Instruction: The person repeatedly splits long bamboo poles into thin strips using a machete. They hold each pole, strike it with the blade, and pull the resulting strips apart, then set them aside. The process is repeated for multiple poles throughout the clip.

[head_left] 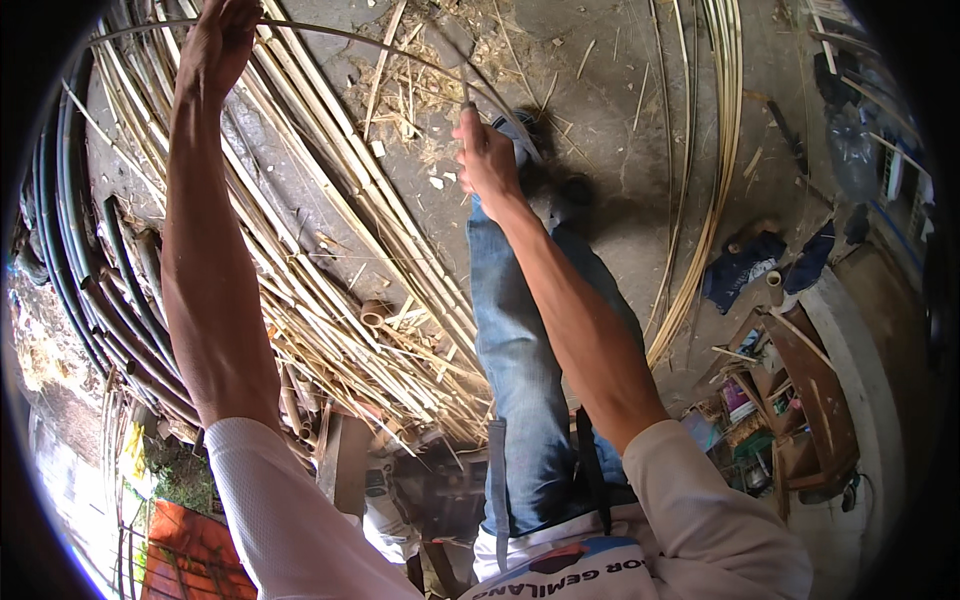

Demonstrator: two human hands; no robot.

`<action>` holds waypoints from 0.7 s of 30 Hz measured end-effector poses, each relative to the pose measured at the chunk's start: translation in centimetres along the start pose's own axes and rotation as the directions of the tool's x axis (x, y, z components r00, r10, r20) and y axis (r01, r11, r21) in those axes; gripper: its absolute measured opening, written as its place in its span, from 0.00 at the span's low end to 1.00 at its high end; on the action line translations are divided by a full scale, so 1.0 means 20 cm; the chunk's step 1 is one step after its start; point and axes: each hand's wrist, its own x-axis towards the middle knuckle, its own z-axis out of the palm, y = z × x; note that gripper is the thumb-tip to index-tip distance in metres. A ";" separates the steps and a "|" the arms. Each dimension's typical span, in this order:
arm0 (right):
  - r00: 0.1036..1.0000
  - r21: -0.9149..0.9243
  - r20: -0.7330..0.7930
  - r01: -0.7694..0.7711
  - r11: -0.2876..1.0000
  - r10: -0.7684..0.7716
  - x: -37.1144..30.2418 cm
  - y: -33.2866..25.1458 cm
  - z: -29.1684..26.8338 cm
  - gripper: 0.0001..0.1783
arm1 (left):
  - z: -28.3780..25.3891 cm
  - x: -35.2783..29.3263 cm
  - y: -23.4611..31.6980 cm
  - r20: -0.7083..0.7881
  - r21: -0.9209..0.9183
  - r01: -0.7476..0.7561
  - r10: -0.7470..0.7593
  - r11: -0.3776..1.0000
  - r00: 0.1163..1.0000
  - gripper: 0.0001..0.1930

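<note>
At the upper left my left hand (222,45) is closed around a long, thin bamboo strip (350,38). The strip curves across the top and bends down to the right, past my right hand, towards my feet. My right hand (487,158) is closed on the handle of a knife (465,88), whose narrow blade points up and meets or lies very near the strip; I cannot tell if they touch. Below the right hand is my leg in blue jeans (515,330). The strip's far right end is hard to make out against a dark shoe (515,130).
Many split bamboo strips (330,190) lie in a long pile at the left, beside dark bamboo poles (70,200). Another bundle of strips (725,130) lies at the right. Shavings (430,90) litter the concrete floor. A wooden box (825,400) of odds and ends stands at the lower right.
</note>
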 end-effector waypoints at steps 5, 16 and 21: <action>0.933 -0.679 -0.152 0.142 0.721 -0.327 -0.04 0.32 -0.23 0.32 | -0.08 0.07 -0.01 -0.026 -0.139 -0.148 0.146 0.979 0.989 0.16; 0.978 -0.690 -0.009 0.144 0.709 -0.208 0.19 0.28 -0.51 0.28 | 0.41 -0.27 -1.41 -0.249 0.255 0.368 -0.307 0.894 0.918 0.58; 0.976 -0.654 -0.041 0.135 0.744 -0.213 0.13 0.26 -0.51 0.26 | 0.39 -0.13 -1.63 -0.364 0.265 0.365 -0.258 0.893 0.895 0.38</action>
